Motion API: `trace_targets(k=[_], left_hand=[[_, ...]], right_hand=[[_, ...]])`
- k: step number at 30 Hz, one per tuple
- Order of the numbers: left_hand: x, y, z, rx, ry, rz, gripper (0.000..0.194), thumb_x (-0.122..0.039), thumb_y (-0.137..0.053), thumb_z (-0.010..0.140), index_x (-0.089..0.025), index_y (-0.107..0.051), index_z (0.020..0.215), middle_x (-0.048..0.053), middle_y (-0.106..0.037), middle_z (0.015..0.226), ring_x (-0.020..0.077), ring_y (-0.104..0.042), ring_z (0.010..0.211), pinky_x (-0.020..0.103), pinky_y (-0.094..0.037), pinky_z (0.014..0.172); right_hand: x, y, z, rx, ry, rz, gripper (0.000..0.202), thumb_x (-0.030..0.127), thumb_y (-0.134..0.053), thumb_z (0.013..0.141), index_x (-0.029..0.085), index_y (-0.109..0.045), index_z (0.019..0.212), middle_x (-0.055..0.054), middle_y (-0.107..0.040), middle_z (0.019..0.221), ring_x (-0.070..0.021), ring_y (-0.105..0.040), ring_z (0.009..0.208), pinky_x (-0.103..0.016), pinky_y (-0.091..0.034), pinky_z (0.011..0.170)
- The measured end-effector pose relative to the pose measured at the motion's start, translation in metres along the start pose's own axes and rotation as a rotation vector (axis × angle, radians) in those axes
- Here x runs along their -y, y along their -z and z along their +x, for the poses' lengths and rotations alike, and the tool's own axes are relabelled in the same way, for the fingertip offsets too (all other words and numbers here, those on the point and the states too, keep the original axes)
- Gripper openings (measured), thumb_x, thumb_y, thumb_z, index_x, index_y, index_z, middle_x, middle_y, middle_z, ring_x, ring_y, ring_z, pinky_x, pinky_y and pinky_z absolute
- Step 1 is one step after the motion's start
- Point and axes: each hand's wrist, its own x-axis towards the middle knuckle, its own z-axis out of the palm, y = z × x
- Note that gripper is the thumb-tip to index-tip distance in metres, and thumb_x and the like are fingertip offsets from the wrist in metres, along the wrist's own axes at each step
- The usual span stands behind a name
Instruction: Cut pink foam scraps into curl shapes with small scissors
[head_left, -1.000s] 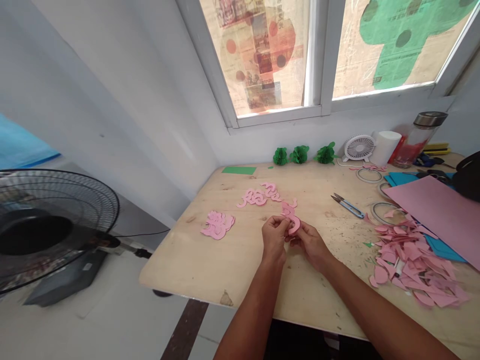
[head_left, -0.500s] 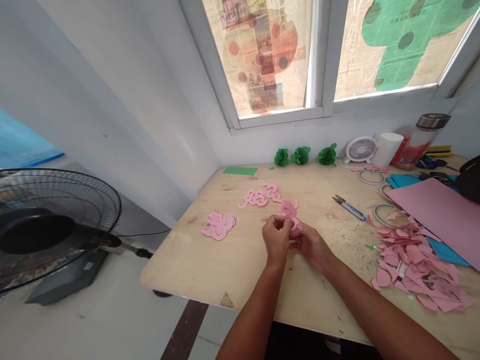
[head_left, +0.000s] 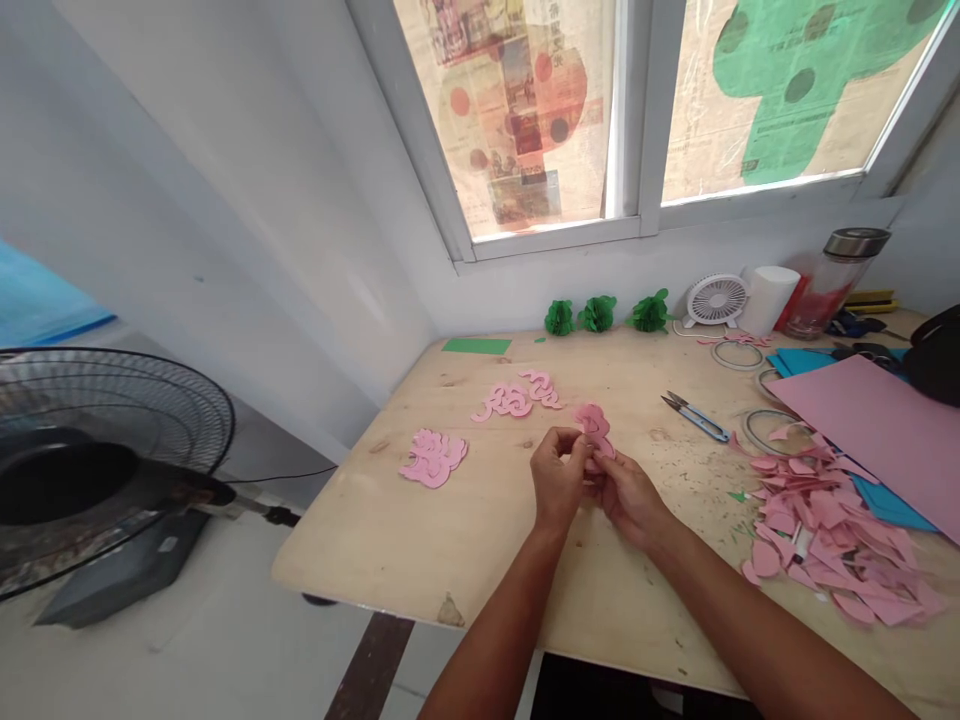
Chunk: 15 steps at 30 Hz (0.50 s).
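Note:
Over the middle of the wooden table, a curled pink paper cutout (head_left: 598, 424) with wavy, layered edges is held between both hands. My left hand (head_left: 559, 478) pinches its near left side with thumb and forefinger. On the opposite side, the fingers of my right hand (head_left: 631, 500) close on its lower right edge; some fingertips are hidden under the paper. Spiral pink paper pieces (head_left: 510, 399) lie beyond my left hand. Farther left rests a pile of scalloped pink cutouts (head_left: 435, 458).
Blue-handled thread snips (head_left: 696, 418) lie right of my hands. Pink paper scraps (head_left: 832, 525) heap beside pink sheets (head_left: 885, 425) at the right. Green paper balls (head_left: 598, 314), a small white fan (head_left: 716, 300) and a glass bottle (head_left: 840, 285) line the wall. A floor fan (head_left: 112, 470) stands left.
The pink cutout has turned and shifted slightly right in my fingers, showing more of its wavy outline. Both hands keep their pinch; the view has swung a little.

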Motion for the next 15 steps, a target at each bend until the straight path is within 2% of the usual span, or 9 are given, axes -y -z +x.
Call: trace_targets(k=[2,4,7,11,15], left_hand=[[0.007,0.004,0.012,0.016,-0.01,0.13,0.02,-0.03,-0.047,0.08,-0.016,-0.057,0.091,0.005,-0.065,0.084,0.0137,-0.061,0.078,0.025,-0.047,0.07],[0.014,0.008,0.027,0.085,0.013,0.408,0.022,-0.028,-0.043,0.082,-0.017,-0.056,0.097,0.005,-0.065,0.09,0.0136,-0.061,0.082,0.025,-0.046,0.073],[0.023,0.01,0.047,0.194,0.039,0.59,0.015,-0.022,-0.05,0.076,-0.018,-0.06,0.087,0.006,-0.065,0.088,0.0181,-0.06,0.085,0.029,-0.044,0.075],[0.027,0.004,0.062,0.302,0.046,0.761,0.017,-0.015,-0.054,0.07,-0.018,-0.062,0.085,0.01,-0.063,0.095,0.025,-0.055,0.096,0.035,-0.04,0.08],[0.026,0.001,0.07,0.4,0.06,0.882,0.014,-0.016,-0.054,0.069,-0.02,-0.062,0.08,0.008,-0.063,0.097,0.0249,-0.052,0.099,0.034,-0.038,0.081]], right_hand=[[0.002,0.003,0.003,-0.07,0.042,0.009,0.019,0.033,-0.07,0.066,0.018,-0.064,0.076,-0.004,-0.068,0.07,-0.0167,-0.062,0.064,-0.024,-0.042,0.051],[0.005,0.006,0.005,-0.144,0.095,0.029,0.019,0.031,-0.07,0.065,0.018,-0.064,0.076,-0.005,-0.068,0.074,-0.0165,-0.063,0.066,-0.024,-0.043,0.051],[0.009,0.01,0.007,-0.217,0.148,0.058,0.021,0.031,-0.071,0.065,0.019,-0.063,0.079,-0.005,-0.069,0.078,-0.0168,-0.064,0.069,-0.023,-0.044,0.051],[0.01,0.011,0.009,-0.235,0.158,0.057,0.022,0.033,-0.07,0.066,0.019,-0.063,0.082,-0.006,-0.069,0.079,-0.0169,-0.064,0.069,-0.024,-0.045,0.052],[0.01,0.01,0.008,-0.229,0.146,0.048,0.021,0.033,-0.069,0.067,0.02,-0.063,0.081,-0.005,-0.069,0.08,-0.0163,-0.064,0.067,-0.024,-0.044,0.052]])
